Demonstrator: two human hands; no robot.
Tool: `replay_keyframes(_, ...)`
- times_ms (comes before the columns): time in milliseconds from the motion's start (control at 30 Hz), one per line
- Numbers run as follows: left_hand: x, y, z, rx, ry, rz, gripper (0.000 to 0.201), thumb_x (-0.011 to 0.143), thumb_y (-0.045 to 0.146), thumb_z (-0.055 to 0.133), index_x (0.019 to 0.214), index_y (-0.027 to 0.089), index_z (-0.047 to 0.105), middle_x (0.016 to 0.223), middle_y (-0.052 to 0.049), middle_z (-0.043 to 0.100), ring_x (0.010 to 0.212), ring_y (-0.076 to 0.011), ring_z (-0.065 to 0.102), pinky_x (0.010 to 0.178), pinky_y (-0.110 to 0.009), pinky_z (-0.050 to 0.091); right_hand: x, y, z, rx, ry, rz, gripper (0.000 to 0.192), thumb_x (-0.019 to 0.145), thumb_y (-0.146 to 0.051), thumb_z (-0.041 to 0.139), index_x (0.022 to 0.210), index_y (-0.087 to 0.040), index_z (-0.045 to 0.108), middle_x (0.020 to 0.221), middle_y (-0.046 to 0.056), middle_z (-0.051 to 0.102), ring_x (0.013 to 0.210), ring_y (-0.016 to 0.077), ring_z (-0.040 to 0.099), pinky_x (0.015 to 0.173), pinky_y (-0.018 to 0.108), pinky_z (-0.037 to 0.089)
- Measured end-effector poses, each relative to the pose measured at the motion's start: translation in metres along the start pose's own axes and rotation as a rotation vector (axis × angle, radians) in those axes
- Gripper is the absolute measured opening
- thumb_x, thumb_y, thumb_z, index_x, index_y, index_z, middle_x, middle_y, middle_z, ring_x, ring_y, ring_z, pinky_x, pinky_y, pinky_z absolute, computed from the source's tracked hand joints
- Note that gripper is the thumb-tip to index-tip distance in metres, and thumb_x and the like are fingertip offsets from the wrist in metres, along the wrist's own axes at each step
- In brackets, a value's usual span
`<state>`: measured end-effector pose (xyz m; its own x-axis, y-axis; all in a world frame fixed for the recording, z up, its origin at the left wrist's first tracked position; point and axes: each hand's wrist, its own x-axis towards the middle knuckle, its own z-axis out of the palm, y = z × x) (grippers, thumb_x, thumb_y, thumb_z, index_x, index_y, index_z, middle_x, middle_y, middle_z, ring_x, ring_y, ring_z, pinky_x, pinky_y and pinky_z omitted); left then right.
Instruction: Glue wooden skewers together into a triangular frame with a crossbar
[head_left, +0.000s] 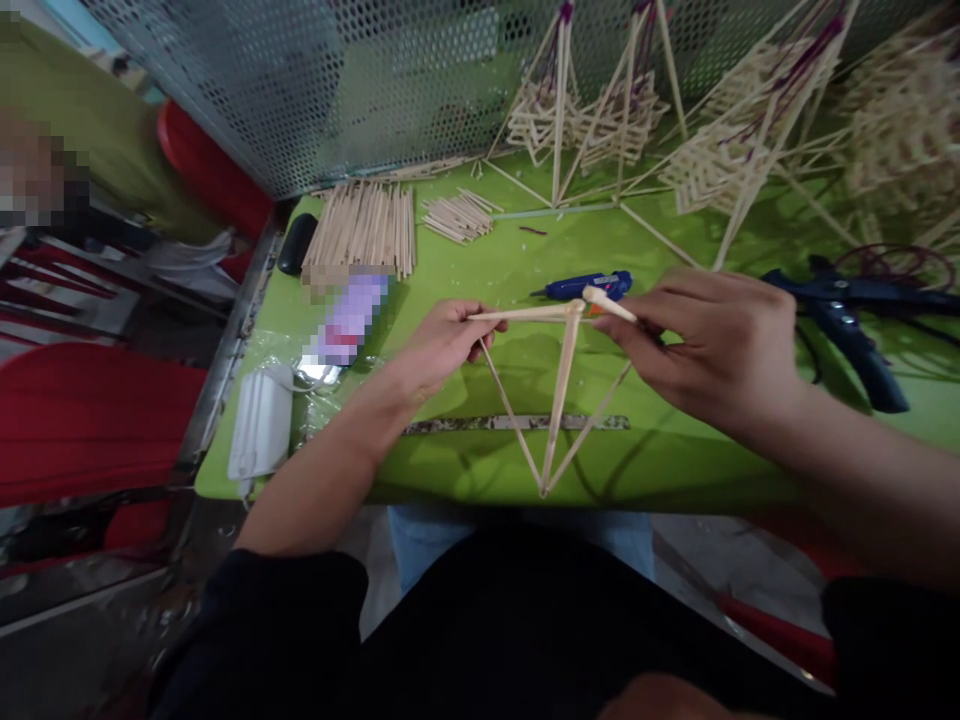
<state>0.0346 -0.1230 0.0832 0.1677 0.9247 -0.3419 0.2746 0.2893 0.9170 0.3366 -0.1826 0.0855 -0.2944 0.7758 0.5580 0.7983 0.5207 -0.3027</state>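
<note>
Above the near edge of the tabletop [450, 275], roughly midway along it, is a frame of thin sticks [561, 395], its lowest tip pointing towards that edge; whether the tip touches the surface, I cannot tell. The left hand [450, 340] pinches the frame's left corner between thumb and fingers. The right hand [720, 340] pinches what looks like a short stick [611, 303], whose knobbed end sits right at the frame's top joint, touching or just apart. To do this well, the left pinch should be firm but light, as such slender sticks would probably bend or come loose if squeezed. Resting a forearm on the near edge may steady the joint. The glue gun [562, 288] lies just beyond it, so the right fingers should avoid its nozzle.
</note>
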Motion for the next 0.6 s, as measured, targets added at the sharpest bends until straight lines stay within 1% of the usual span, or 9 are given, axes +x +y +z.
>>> replay_keyframes(133,-0.003,0.003,-0.002,0.074,-0.044,0.003,0.019,0.115,0.022,0.079,0.098,0.018,0.088,0.081,-0.002,0.071,0.068,-0.0118,0.060,0.064,-0.022,0.049,-0.001,0.003,0.004,-0.021,0.100,-0.100,0.026,0.120,-0.040,0.078,0.099,-0.028,0.088,0.083,0.005,0.077,0.073,0.0255,0.066,0.067,0.043,0.039)
replay_keyframes(200,-0.004,0.004,-0.003,0.092,-0.045,0.009,0.017,0.115,0.023,0.078,0.102,0.018,0.088,0.081,-0.002,0.072,0.070,-0.0123,0.060,0.065,-0.023,0.051,-0.001,0.004,0.005,-0.019,0.111,-0.124,0.025,0.120,-0.039,0.080,0.099,-0.027,0.087,0.083,0.005,0.077,0.072,0.0245,0.065,0.067,0.043,0.038)
replay_keyframes(367,-0.005,0.003,-0.003,0.095,-0.047,-0.004,0.017,0.115,0.025,0.077,0.104,0.018,0.088,0.083,-0.003,0.072,0.071,-0.0128,0.061,0.067,-0.023,0.052,-0.001,0.004,0.005,-0.016,0.111,-0.135,0.024,0.120,-0.038,0.081,0.100,-0.027,0.086,0.085,0.005,0.078,0.072,0.0239,0.065,0.067,0.042,0.039)
replay_keyframes(600,0.005,-0.010,-0.007,0.030,-0.100,-0.025,0.020,0.117,0.025,0.078,0.102,0.017,0.088,0.080,-0.002,0.069,0.068,-0.0120,0.059,0.067,-0.024,0.052,0.000,0.001,0.000,-0.032,0.078,-0.144,0.027,0.120,-0.038,0.078,0.097,-0.026,0.085,0.084,0.005,0.076,0.070,0.0234,0.062,0.067,0.042,0.038)
